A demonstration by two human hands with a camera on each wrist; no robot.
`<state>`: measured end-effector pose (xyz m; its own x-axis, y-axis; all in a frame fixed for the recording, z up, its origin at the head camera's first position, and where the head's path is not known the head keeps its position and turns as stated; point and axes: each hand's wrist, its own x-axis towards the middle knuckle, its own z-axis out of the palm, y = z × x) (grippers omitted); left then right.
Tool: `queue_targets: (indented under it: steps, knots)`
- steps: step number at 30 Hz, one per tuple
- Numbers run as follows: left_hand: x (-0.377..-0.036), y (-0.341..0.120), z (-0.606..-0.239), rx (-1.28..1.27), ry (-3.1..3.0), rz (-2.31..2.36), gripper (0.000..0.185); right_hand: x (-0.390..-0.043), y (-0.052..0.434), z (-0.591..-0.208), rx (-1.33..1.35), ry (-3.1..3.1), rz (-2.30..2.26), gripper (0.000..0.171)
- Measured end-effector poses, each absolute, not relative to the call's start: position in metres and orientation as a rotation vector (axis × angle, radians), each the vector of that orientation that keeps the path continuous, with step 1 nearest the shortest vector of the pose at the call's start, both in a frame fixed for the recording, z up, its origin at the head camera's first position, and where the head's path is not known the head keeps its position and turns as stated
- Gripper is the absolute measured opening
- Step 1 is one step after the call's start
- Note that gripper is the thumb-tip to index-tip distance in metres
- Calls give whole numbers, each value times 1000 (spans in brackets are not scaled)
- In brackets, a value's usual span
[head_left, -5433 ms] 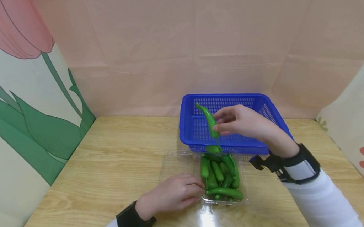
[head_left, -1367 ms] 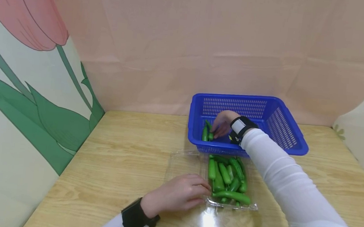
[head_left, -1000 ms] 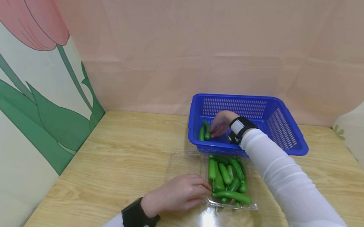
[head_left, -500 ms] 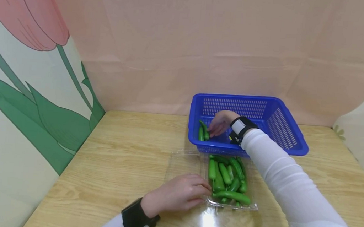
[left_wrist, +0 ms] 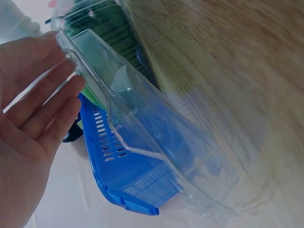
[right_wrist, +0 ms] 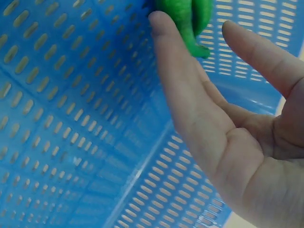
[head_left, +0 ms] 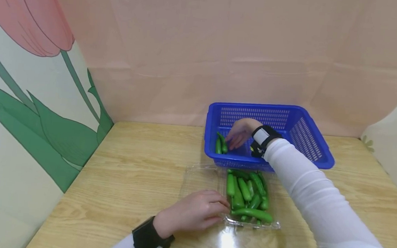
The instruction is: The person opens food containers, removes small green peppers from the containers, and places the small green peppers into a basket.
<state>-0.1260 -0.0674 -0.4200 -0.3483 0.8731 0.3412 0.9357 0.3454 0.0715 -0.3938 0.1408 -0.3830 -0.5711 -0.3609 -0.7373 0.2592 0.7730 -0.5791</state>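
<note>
My right hand (head_left: 238,133) is down inside the blue basket (head_left: 268,160), its fingers extended and holding nothing. Beside its fingertips, two green chili peppers (head_left: 222,143) lie side by side at the basket's left end. In the right wrist view, the fingers (right_wrist: 190,102) reach close to a pepper (right_wrist: 183,26), with the thumb apart. My left hand (head_left: 195,211) rests at the near left corner of a clear plastic box (head_left: 251,224) full of green peppers (head_left: 246,189). In the left wrist view, its nearly straight fingers (left_wrist: 50,102) touch the clear plastic rim (left_wrist: 111,114).
The box's transparent lid (head_left: 202,179) lies folded out to the left on the wooden table (head_left: 128,165). The basket stands behind the box, near the pinkish backdrop (head_left: 174,71). My right forearm (head_left: 315,191) crosses above the table's right part.
Earlier, my right hand held a pepper above the basket's front. That hand moved down inside, and the peppers there shifted slightly left before it let go. My left hand stays at the box.
</note>
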Motion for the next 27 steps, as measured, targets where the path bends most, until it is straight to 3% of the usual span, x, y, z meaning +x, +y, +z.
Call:
queue_targets:
  steps: [13, 27]
  knots:
    - [-127, -73, -421, -1617, -2351, -419, 23, -371, 142, -332, -260, 2176, -709, 49]
    - [-128, -75, -422, -1614, -2348, -441, 22, -330, 148, -290, -592, 2375, -716, 31]
